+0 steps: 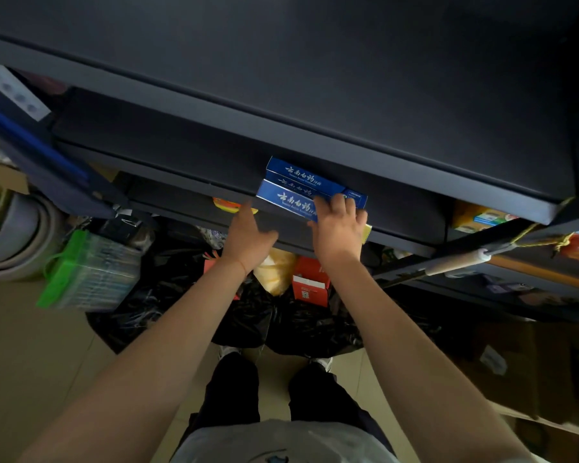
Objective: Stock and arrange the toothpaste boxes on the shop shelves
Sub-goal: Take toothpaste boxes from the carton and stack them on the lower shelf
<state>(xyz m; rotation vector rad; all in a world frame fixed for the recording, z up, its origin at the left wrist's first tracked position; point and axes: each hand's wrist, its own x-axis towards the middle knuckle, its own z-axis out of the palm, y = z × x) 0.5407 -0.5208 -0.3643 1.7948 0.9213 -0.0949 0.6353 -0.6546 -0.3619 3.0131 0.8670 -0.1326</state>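
Toothpaste boxes (293, 200) stacked on shelf (398, 215), right hand (340, 225) grip curled on front box, left hand (248, 237) relaxed beside.

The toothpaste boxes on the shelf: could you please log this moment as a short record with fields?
boxes: three blue toothpaste boxes stacked at the edge of a dark shelf
right hand: right hand, fingers over the lowest box's right end
left hand: left hand open, just left of the stack, holding nothing
below: black bags, red carton

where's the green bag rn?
Head view, lower left: the green bag sits on the floor below the dark shelves, left of the black plastic bags and of the left hand.
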